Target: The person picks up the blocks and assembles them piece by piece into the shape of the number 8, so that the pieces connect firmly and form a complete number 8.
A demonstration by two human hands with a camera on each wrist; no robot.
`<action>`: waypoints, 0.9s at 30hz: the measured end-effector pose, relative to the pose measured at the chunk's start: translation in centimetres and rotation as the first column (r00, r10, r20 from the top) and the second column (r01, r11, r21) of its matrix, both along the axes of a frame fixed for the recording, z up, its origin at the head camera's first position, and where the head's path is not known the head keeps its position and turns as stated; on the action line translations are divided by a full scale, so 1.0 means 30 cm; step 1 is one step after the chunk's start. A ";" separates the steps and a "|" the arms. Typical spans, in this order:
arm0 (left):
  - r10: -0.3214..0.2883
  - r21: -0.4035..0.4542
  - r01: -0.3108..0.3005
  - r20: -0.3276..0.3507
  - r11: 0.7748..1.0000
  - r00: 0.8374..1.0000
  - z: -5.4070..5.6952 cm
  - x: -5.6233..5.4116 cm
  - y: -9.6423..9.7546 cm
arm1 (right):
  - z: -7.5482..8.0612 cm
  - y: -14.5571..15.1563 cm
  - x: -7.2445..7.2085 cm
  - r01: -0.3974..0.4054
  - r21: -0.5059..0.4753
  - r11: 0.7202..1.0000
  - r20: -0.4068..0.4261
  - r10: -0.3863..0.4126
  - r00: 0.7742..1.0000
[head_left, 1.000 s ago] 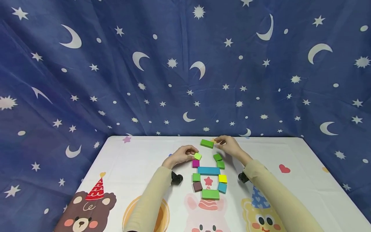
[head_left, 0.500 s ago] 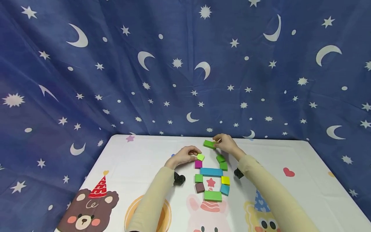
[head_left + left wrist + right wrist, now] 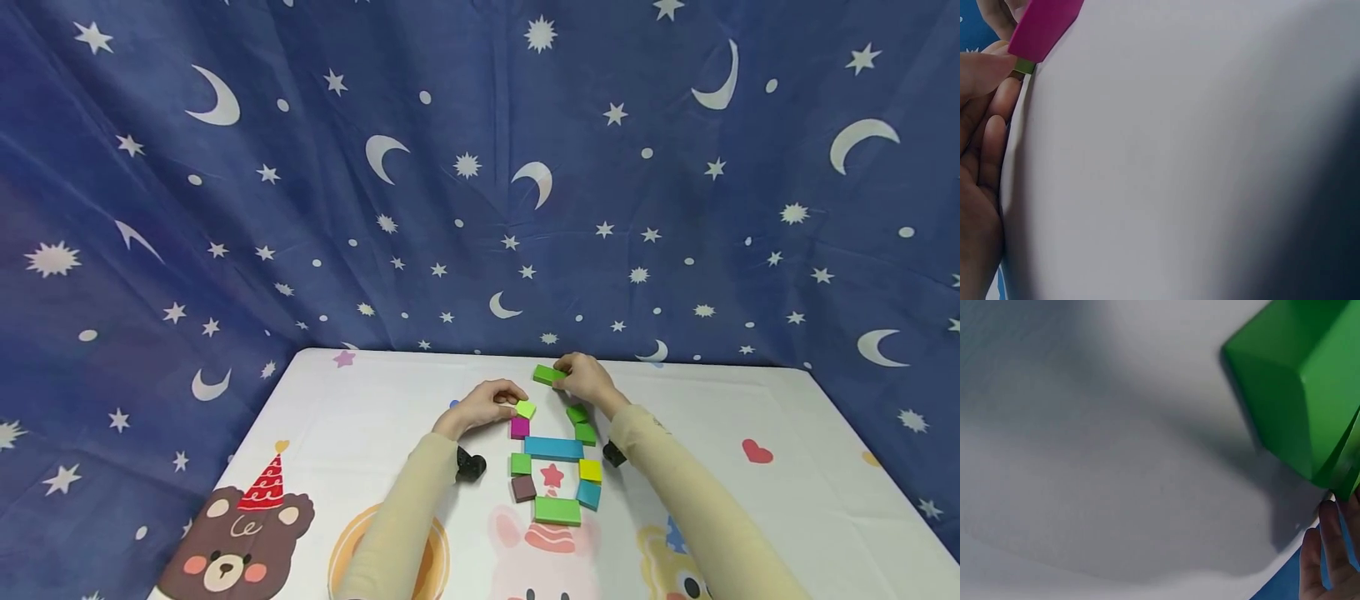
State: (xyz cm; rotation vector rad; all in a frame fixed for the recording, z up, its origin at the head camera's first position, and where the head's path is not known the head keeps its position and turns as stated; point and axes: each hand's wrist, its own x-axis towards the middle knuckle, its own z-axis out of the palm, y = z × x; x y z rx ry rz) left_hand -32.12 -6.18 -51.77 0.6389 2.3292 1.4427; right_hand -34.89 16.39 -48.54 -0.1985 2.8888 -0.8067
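Observation:
My left hand (image 3: 486,405) pinches a small lime green block (image 3: 526,409) between thumb and fingers. That block sits just beyond a magenta block (image 3: 520,428), which looms large in the left wrist view, with the thumb (image 3: 985,74) beside it. Farther back on the table, my right hand (image 3: 589,379) holds the right end of a long green block (image 3: 546,374); only its left part shows. Nearer to me on the right, two small green blocks, a tilted one (image 3: 577,414) and a straighter one (image 3: 586,433), lie end to end. A long blue block (image 3: 553,448) lies across the middle.
Below the blue block, a ring continues with a small green block (image 3: 521,464), a brown block (image 3: 523,488), a yellow block (image 3: 590,471), a small blue block (image 3: 588,495) and a long green front block (image 3: 557,511). A starry blue curtain (image 3: 420,208) hangs behind the table.
My right hand has moved left onto the end of the long green back block and taken hold of it. My left hand stays at the lime block; the head view has shifted slightly.

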 end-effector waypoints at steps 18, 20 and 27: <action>0.010 -0.019 -0.010 -0.025 1.000 1.000 0.000 0.008 0.013 | -0.007 0.008 -0.002 0.010 0.026 1.000 -0.006 -0.009 1.000; 0.011 -0.021 -0.011 -0.023 1.000 1.000 -0.001 0.007 0.012 | -0.008 0.008 -0.001 0.004 0.026 1.000 -0.011 -0.004 1.000; -0.023 -0.013 0.023 -0.007 1.000 1.000 0.042 0.025 0.001 | -0.004 0.005 0.008 -0.005 0.004 1.000 -0.017 0.005 1.000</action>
